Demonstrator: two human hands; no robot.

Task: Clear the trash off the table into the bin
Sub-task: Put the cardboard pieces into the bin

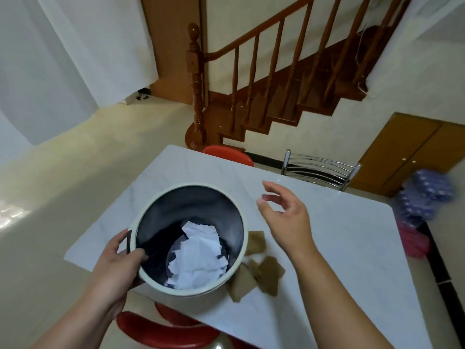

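Left hand (118,268): grip clenched on the bin (190,238) rim, holding it by the near desk (339,235) edge.
Right hand (286,220): grip released, empty, above the desk.
Brown scraps (261,270): on the desk just right of the bin, below and nearer than the right hand.
White paper (198,258): inside the bin.
Nearer hand: right.

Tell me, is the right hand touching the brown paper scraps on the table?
Apart. The head view shows the right hand open and raised above the table, with bare tabletop visible between it and the brown paper scraps beside the bin.
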